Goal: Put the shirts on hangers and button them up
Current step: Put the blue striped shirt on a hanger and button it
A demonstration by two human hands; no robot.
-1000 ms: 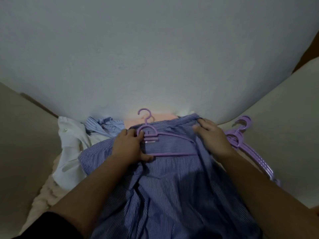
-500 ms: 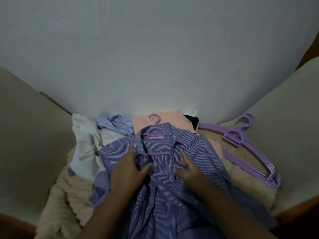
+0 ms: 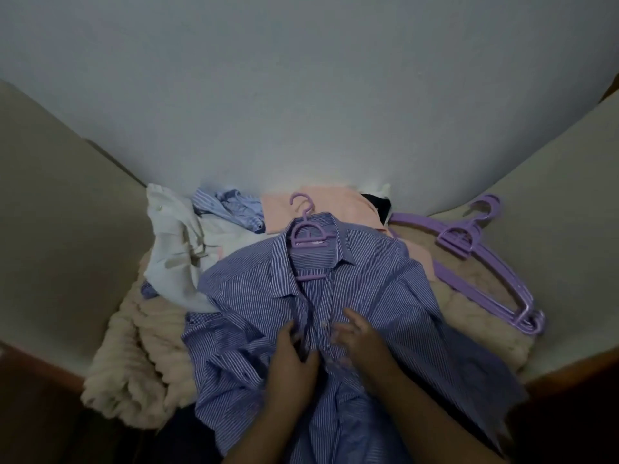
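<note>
Blue-striped shirt (image 3: 351, 296) lies spread front-up under both my hands, collar at the far end. Purple hanger (image 3: 306, 241) sits inside it, hook poking out past the collar, shoulders tucked under the fabric. Front placket is open near the collar, w/ the hanger's lower bar showing in the gap.

My left hand (image 3: 291, 366) is on the shirt's chest, fingers curled round the left front edge, pinching the fabric at the dark fold. Right hand (image 3: 360, 339) lies just beside it on the other front panel, fingers fairly straight and a bit spread, tips blurred, so I can't tell for sure whether it grips anything; looks like it's only pressing the cloth. The two hands are close together, approx at mid-chest.

Far left of my left hand: a white shirt (image 3: 177, 249), crumpled, and past it a light blue shirt (image 3: 231, 205). Straight ahead, beyond the collar, a pink shirt (image 3: 331, 202). To the right of my right hand, well apart, spare hangers (image 3: 485, 259) lie stacked in a bunch on the fluffy cream blanket (image 3: 134, 356) that everything lies on.
</note>
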